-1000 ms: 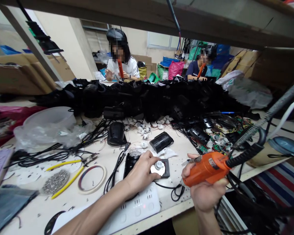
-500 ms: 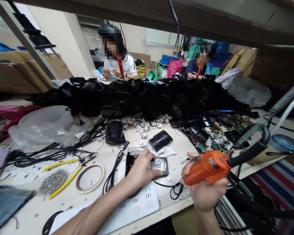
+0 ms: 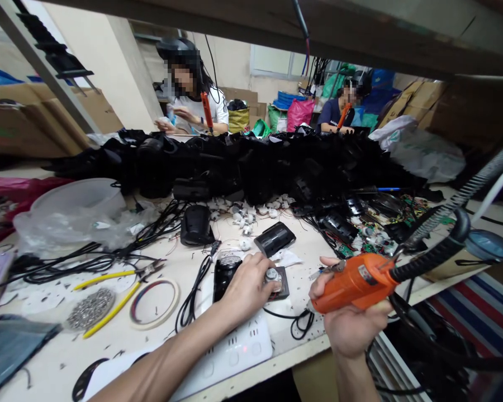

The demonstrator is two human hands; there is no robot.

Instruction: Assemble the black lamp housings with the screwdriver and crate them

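My left hand [image 3: 249, 286] is closed, with thumb and fingertips around a small round silver part [image 3: 272, 274] that sits on a dark square block [image 3: 282, 285]. The fingers hide part of both. Just left of these fingers stands a glossy black housing [image 3: 225, 274], partly covered by the hand. My right hand [image 3: 347, 329] is wrapped around an orange electric screwdriver [image 3: 356, 283], its front end pointing left towards the block. A small metal piece [image 3: 337, 268] shows by the right hand's fingers; I cannot tell whether they hold it.
A white power strip [image 3: 238, 349] lies under my left forearm. Yellow-handled pliers [image 3: 113, 304], a tape roll [image 3: 140, 321] and a bowl of small screws [image 3: 90, 310] are at left. Black housings [image 3: 251, 167] are heaped behind. Two co-workers [image 3: 193, 100] sit across.
My left fingers have shifted over the round silver part, covering more of it and the block. The right hand with the screwdriver is almost still. The left co-worker's hands moved left.
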